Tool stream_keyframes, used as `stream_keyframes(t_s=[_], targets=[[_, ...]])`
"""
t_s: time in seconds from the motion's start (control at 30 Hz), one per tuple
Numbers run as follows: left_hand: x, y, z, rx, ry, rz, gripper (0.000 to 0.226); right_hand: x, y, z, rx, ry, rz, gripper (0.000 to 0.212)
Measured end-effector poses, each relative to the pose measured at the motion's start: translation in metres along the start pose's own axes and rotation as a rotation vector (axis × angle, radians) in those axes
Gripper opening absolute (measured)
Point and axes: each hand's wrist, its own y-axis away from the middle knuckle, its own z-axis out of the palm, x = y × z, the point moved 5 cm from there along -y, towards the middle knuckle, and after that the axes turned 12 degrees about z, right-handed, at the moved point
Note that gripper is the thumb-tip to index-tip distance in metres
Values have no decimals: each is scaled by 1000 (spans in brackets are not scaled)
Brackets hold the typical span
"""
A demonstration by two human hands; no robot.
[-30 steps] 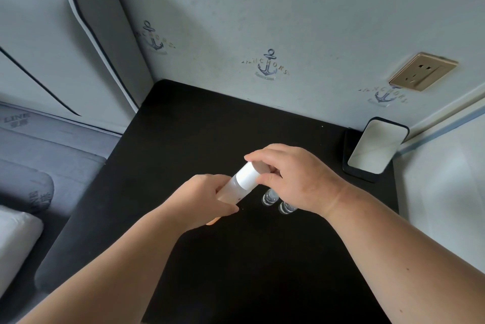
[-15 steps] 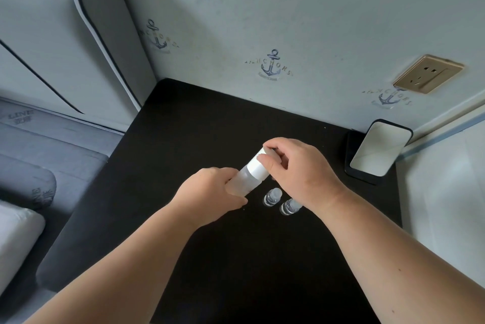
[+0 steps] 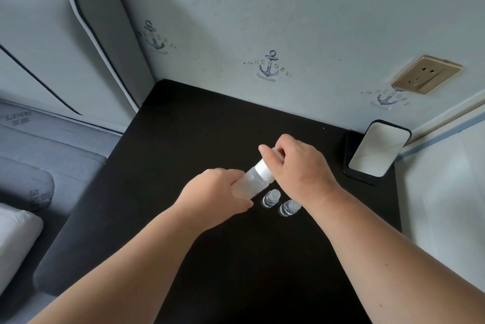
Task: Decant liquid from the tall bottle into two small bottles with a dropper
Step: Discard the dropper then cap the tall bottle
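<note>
A tall clear bottle point(image 3: 250, 180) with a white collar point(image 3: 264, 170) stands on the black table point(image 3: 199, 137). My left hand point(image 3: 214, 191) grips its body. My right hand point(image 3: 296, 168) closes round the bottle's top above the collar, and its fingers hide most of what they hold. Two small clear bottles point(image 3: 270, 197) point(image 3: 288, 207) stand side by side on the table just right of the tall bottle, under my right wrist. I see no dropper apart from the part hidden in my right hand.
A phone point(image 3: 378, 149) leans against the wall at the table's back right corner. A wall socket point(image 3: 426, 74) sits above it. A grey bed with a headboard point(image 3: 105, 42) borders the table's left edge. A white surface point(image 3: 446, 192) lies to the right.
My right hand has shifted from the white collar up to the bottle's top, leaving the collar in view. The left hand keeps its grip on the bottle's body.
</note>
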Motion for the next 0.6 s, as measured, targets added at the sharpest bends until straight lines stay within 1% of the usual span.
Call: stream_keyframes(t_s=[0.17,0.27,0.33,0.37,0.4,0.43,0.47,0.53,0.6], targets=[[6,-3,2,-13,-38,-11,39,-5,2,4,-27,-253,-35,19],[5,-4,3,-17,-52,-37,37,-10,7,7,-53,-298,-62,21],[3,-4,3,-26,-55,-43,36,-7,8,9,-160,-342,-23,14],[1,-3,3,-33,-52,-47,36,-4,8,11,-261,-393,12,8],[0,-2,3,-41,-49,-49,37,0,9,11,-376,-432,39,10],[-1,-1,3,-49,-49,-48,38,3,9,11,-465,-431,44,21],[-2,-1,3,-54,-50,-46,39,6,9,9,-520,-400,40,30],[-2,-1,2,-52,-44,-43,39,9,10,5,-532,-343,23,34],[-2,-2,1,-44,-47,-42,39,9,10,2,-455,-289,-11,28]])
